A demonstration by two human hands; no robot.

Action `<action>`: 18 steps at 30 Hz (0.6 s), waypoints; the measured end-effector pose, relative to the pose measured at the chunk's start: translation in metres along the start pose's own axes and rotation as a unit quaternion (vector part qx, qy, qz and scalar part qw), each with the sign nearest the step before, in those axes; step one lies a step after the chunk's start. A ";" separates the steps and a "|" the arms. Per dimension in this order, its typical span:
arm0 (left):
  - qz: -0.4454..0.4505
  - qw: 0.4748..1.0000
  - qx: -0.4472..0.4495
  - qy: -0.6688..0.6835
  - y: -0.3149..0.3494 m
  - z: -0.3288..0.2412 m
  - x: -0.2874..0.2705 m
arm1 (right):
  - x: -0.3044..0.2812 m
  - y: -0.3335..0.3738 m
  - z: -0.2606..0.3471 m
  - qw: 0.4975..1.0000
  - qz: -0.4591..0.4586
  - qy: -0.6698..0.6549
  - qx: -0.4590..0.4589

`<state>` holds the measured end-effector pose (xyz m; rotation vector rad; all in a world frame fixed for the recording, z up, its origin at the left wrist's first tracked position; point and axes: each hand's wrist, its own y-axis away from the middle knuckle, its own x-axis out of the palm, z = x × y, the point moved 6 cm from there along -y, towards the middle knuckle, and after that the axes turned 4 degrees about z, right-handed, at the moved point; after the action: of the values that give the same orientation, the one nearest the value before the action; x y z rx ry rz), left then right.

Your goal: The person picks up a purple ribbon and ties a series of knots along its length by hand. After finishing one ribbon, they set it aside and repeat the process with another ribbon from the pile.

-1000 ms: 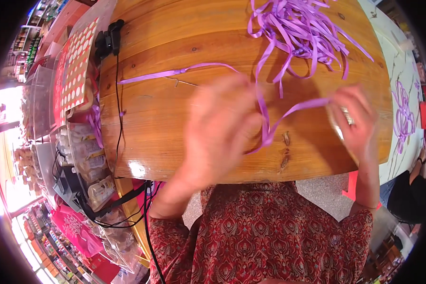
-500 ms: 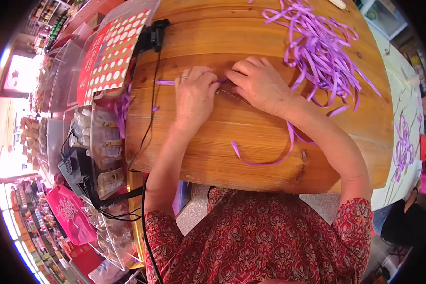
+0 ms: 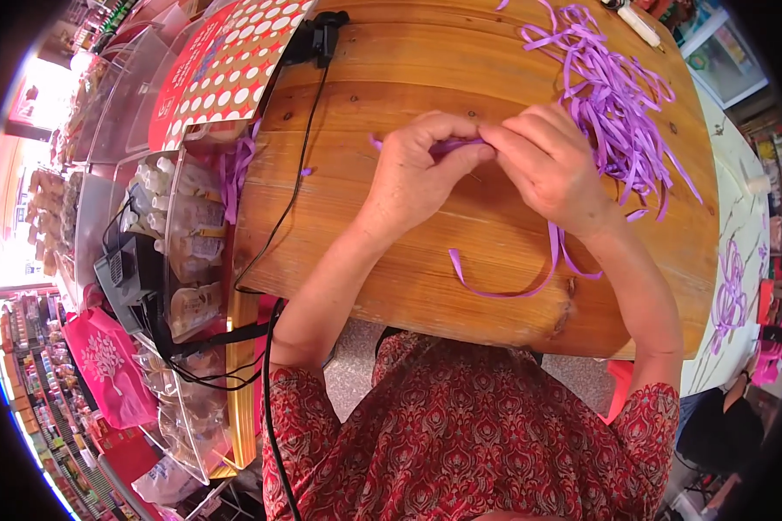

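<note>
On the bench [image 3: 391, 260], mid-surface: both hands meet over the round wooden top, fingertips together.
Left hand [image 3: 417, 169]: grip pinched, thumb and forefinger closed on the purple ribbon strip [image 3: 504, 282] at its upper end; a short end of ribbon shows past the knuckles on the left.
Right hand [image 3: 552, 165]: grip pinched on the same ribbon strip, fingertips touching those of the left hand.
Ribbon strip, position: held between the two hands; its free length passes under the right wrist, lies in a shallow loop on the wood and ends near the front edge of the bench.
Ribbon pile [image 3: 613, 95]: loose tangle of purple strips lying on the bench just beyond and to the right of the right hand, touching the wood, some ends trailing toward the right rim.
Black cable [image 3: 291, 195]: runs from a black plug block [image 3: 321, 35] at the far left edge of the bench down over the side.
Clear plastic bins [image 3: 187, 243]: stacked beside the bench on the left; contents are small pale packets and wrapped items, kind not legible; a purple ribbon end hangs over one rim.
Red dotted card [image 3: 226, 65]: lies over the upper bin, next to the plug block.
Pink bag [image 3: 109, 369]: stands lower left, below the bins.
Second table [image 3: 738, 252]: pale top at right, with purple ribbon figures lying on it.
</note>
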<state>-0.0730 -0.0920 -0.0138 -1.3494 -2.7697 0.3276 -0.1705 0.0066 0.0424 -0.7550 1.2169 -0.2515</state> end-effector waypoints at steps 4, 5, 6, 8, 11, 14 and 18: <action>0.053 0.995 0.043 -0.073 0.004 -0.031 0.008 | -0.034 0.013 0.007 0.998 0.044 0.032 -0.013; 0.067 0.987 0.073 -0.130 0.008 -0.041 0.007 | -0.047 0.021 0.003 0.999 0.042 0.026 0.011; 0.067 0.986 0.075 -0.131 0.012 -0.044 0.000 | -0.061 0.031 0.000 0.998 0.040 0.020 0.034; 0.076 0.967 0.153 -0.189 0.022 -0.060 -0.014 | -0.096 0.062 -0.010 0.991 0.049 0.021 0.127; 0.065 0.954 0.143 -0.255 0.030 -0.067 -0.037 | -0.149 0.126 -0.032 0.950 0.019 -0.022 0.310; 0.060 0.950 0.132 -0.276 0.037 -0.067 -0.056 | -0.190 0.188 -0.046 0.927 -0.008 -0.036 0.373; -0.019 0.989 0.069 -0.128 0.049 -0.053 -0.075 | -0.215 0.227 -0.049 0.904 -0.032 -0.014 0.426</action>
<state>0.0184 -0.1125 0.0318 -1.3022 -2.9035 0.7263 -0.3395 0.2741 0.0512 -0.0289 0.9193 -0.7650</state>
